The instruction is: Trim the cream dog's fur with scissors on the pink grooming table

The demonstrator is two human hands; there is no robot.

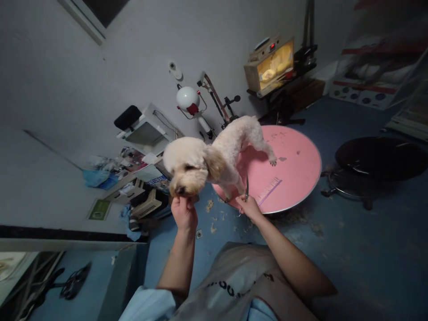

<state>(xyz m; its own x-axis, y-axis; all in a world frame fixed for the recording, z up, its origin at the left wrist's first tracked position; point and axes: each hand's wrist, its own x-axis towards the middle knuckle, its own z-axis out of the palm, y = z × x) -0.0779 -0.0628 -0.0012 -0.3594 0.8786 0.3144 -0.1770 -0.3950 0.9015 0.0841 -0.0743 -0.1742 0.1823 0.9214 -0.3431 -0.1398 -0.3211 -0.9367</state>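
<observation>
A small cream curly-coated dog (214, 156) stands on a round pink table (294, 174), its head reaching out past the table's edge. My left hand (183, 211) is closed under the dog's chin and holds its muzzle. My right hand (248, 206) grips a pair of scissors (246, 188), blades pointing up beside the dog's front leg. A pink comb (269, 191) lies on the table just right of that hand.
Clumps of cut fur (214, 214) lie on the blue floor. A black round stool (377, 160) stands to the right. A cluttered shelf (140, 178), a white dryer on a stand (189, 100) and a lit box (270, 67) line the wall.
</observation>
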